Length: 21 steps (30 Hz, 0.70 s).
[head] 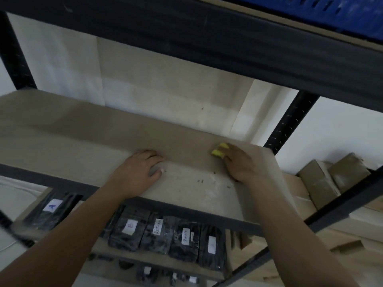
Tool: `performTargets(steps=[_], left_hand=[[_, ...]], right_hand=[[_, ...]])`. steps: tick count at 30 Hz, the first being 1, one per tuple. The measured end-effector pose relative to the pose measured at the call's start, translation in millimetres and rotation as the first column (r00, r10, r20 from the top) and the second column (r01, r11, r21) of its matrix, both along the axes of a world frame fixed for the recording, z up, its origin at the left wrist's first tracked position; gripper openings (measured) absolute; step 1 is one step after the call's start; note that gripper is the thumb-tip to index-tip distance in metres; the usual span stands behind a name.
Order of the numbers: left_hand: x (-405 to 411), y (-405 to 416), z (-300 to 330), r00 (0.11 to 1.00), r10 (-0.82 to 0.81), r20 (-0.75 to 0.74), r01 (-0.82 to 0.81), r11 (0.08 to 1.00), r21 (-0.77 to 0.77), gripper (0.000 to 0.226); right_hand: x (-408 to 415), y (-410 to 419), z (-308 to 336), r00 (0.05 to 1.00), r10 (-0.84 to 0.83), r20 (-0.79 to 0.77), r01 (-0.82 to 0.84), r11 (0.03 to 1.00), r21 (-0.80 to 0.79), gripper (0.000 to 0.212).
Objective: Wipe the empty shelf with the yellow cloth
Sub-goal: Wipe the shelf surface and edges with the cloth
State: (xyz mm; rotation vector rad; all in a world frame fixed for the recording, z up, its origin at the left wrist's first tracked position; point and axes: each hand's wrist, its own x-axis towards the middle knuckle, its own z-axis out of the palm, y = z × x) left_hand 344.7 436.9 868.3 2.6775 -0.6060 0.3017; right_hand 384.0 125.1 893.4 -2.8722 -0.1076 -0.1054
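Observation:
The empty shelf (83,137) is a bare beige board in a dark metal rack, filling the middle of the head view. My right hand (242,164) presses the yellow cloth (219,151) flat on the board near its right end; only small yellow bits show past my fingers. My left hand (136,172) lies palm down on the board near its front edge, fingers apart, holding nothing. Small dark crumbs (200,180) sit on the board between my two hands.
A dark rack beam (228,44) runs overhead with a blue crate (342,13) on top. A black upright post (290,123) stands at the back right. Labelled black packets (157,230) lie on the shelf below. Brown cardboard boxes (323,181) are stacked to the right.

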Motion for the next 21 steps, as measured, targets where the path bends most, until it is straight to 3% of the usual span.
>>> performTargets(steps=[3,5,7,8,10,12,14,15,19,21], left_hand=[[-0.6,0.8,1.5,1.000,-0.018,-0.004,0.018,1.000,-0.010,0.041],[-1.1,3.2,3.3,0.999,-0.051,-0.018,0.051,0.999,-0.019,0.040],[-1.9,7.0,6.0,0.993,-0.102,-0.057,0.099,0.994,-0.048,0.041],[-1.7,10.3,7.1,0.988,-0.131,-0.075,0.128,0.990,-0.053,0.041],[1.0,20.9,8.7,0.980,-0.177,-0.086,0.178,0.984,0.001,0.043],[4.2,36.5,10.6,0.977,-0.188,-0.097,0.194,0.979,0.062,0.044],[6.9,51.6,11.7,0.978,-0.181,-0.105,0.190,0.978,0.083,0.045],[7.3,57.1,11.6,0.979,-0.177,-0.099,0.184,0.980,0.073,0.045],[5.1,60.7,10.0,0.980,-0.193,-0.048,0.194,0.981,0.022,0.039],[4.9,60.0,10.2,0.979,-0.199,-0.039,0.200,0.980,0.018,0.039]], right_hand=[[-36.4,37.7,-2.7,0.987,0.161,0.014,-0.162,0.985,0.060,0.033],[-58.6,46.2,1.6,0.979,0.203,-0.018,-0.194,0.955,0.223,0.029],[-76.9,35.2,11.1,0.989,0.147,0.013,-0.142,0.918,0.370,0.026],[-82.5,20.9,14.6,0.997,0.039,0.061,-0.060,0.925,0.376,0.025],[-92.7,-18.9,17.9,0.959,-0.265,0.102,0.232,0.938,0.259,0.026],[-105.2,-43.8,16.9,0.857,-0.515,0.021,0.515,0.857,0.007,0.034],[-113.9,-40.1,7.1,0.841,-0.540,0.023,0.534,0.823,-0.196,0.038],[-117.2,-29.2,1.1,0.853,-0.517,0.076,0.520,0.825,-0.219,0.039],[-130.8,38.2,-9.7,0.822,-0.523,0.227,0.560,0.814,-0.152,0.036],[-134.5,79.9,-10.7,0.843,-0.467,0.268,0.503,0.861,-0.079,0.034]])
